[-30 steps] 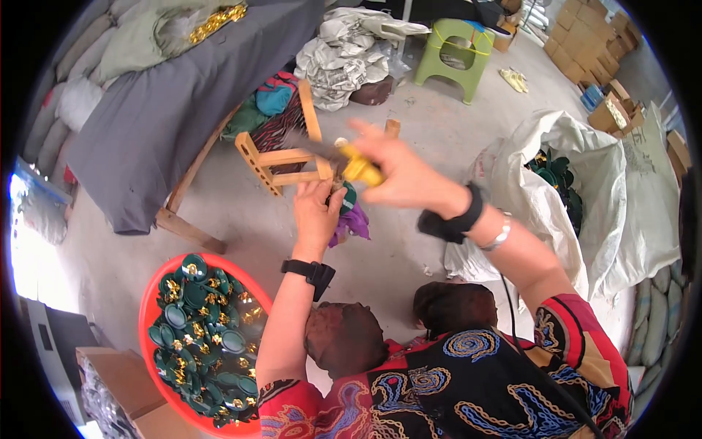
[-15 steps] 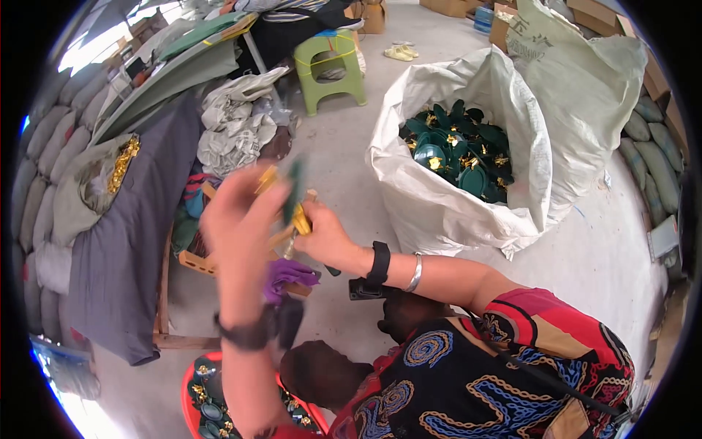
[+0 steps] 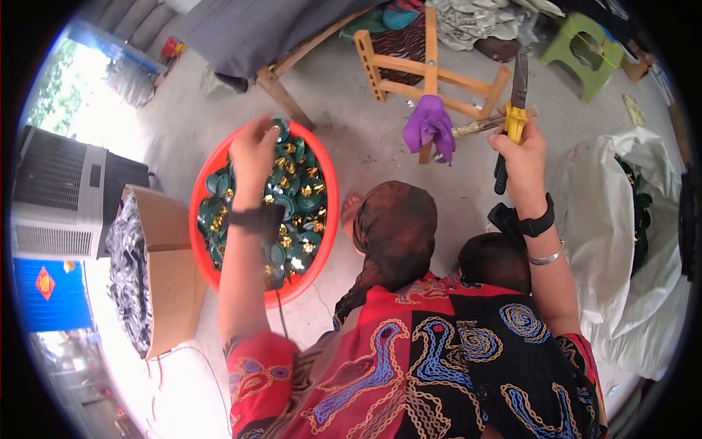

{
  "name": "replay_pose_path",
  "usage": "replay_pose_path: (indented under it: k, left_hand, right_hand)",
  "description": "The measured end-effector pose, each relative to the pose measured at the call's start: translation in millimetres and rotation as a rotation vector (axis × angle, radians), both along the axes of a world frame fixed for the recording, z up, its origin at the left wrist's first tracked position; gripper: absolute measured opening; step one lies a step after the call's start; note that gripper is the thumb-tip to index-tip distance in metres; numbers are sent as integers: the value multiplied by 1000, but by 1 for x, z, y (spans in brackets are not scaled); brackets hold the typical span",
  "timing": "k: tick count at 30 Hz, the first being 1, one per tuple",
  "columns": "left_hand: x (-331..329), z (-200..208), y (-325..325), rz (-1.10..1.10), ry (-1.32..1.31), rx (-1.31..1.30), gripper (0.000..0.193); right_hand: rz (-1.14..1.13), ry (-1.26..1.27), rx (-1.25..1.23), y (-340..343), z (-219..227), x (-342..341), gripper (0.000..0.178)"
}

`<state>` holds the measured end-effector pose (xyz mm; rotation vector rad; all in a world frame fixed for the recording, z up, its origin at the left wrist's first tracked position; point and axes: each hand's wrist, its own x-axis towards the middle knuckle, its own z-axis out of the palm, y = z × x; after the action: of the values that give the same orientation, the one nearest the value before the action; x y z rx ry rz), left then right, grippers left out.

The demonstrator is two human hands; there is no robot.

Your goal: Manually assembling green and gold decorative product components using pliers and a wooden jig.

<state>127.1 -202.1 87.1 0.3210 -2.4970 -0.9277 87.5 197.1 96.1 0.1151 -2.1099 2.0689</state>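
Over the far side of a red basin (image 3: 330, 223), my left hand (image 3: 254, 150) has its fingers curled at a dark green, rounded piece with a bit of gold (image 3: 279, 130), which seems to be in the fingertips. Many similar green pieces with gold trim (image 3: 292, 186) fill the basin below. My right hand (image 3: 525, 150) is closed round the yellow and black handle of a knife (image 3: 520, 84), its grey blade pointing away from me. Beside that hand is a wooden stand (image 3: 431, 69), with a stick and a purple cloth (image 3: 429, 128) on it.
A cardboard box (image 3: 174, 274) of shiny grey packets stands left of the basin, near a grey louvred unit (image 3: 55, 194). White sack (image 3: 603, 219) with green pieces sits on the right. Far off are a green stool (image 3: 583, 51) and a cloth-covered table (image 3: 248, 33).
The view has swung left and down. My left hand has moved from close to my right hand, where it held a green piece, over to the basin. My right hand still grips the yellow-handled tool.
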Motion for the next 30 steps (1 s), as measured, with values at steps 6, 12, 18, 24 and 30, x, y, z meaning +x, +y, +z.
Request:
replay_pose_path:
  k: [6, 12, 18, 24, 30]
  left_hand:
    - [124, -142, -58, 190, -332, -165, 29]
    - [121, -203, -49, 193, -546, -499, 49]
    - [120, -217, -58, 266, -672, -557, 30]
    - [102, -170, -59, 432, -245, -449, 10]
    - [-7, -46, 55, -145, -195, 1068, 25]
  right_hand:
    - [134, -50, 4, -17, -7, -3, 37]
    - [145, -79, 74, -30, -5, 7, 37]
    - [116, -109, 81, -28, -5, 5, 36]
    - [52, -79, 40, -8, -7, -4, 36]
    - [32, -11, 134, -2, 17, -22, 45]
